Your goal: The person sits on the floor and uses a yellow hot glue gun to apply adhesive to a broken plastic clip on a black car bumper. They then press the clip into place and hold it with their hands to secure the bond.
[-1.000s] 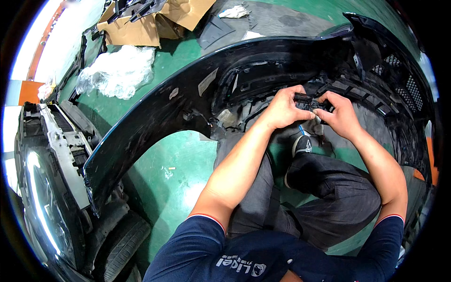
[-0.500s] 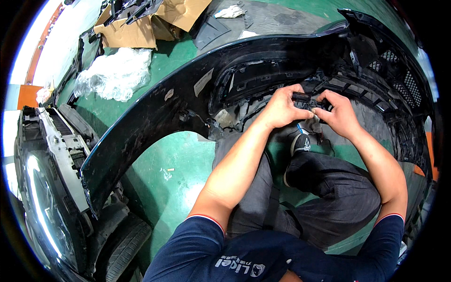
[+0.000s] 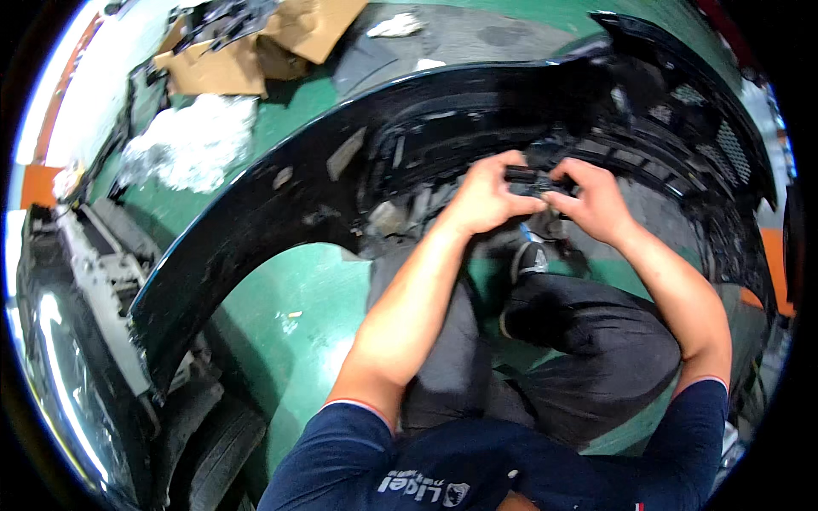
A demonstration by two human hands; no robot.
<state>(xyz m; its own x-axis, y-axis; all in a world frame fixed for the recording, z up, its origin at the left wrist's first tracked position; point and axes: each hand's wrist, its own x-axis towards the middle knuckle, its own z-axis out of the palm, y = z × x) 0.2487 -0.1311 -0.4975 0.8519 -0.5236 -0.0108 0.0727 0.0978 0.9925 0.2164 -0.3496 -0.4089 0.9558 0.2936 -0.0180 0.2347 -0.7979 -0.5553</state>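
Note:
A dark car bumper (image 3: 247, 221) curves in front of me from the left side to the far right, its hollow inner side facing me. My left hand (image 3: 487, 198) and my right hand (image 3: 592, 198) meet over its middle. Between them they grip a small black plastic part (image 3: 521, 176), the left with thumb and fingers, the right in a pinch. What exactly the part is, and whether it is joined to the bumper, I cannot make out. Just below it, a thin blue thing shows near my shoe (image 3: 530, 260).
At the upper left, a cardboard box (image 3: 213, 68) holds black parts, with crumpled clear plastic wrap (image 3: 192, 140) below it. A white glove (image 3: 396, 25) lies on a grey mat. On the left are a car's headlight (image 3: 60, 366) and a tyre (image 3: 226, 451).
The whole view has shifted a little, so everything appears slightly further left. Both hands keep their grip on the black plastic part, with little change in their pose.

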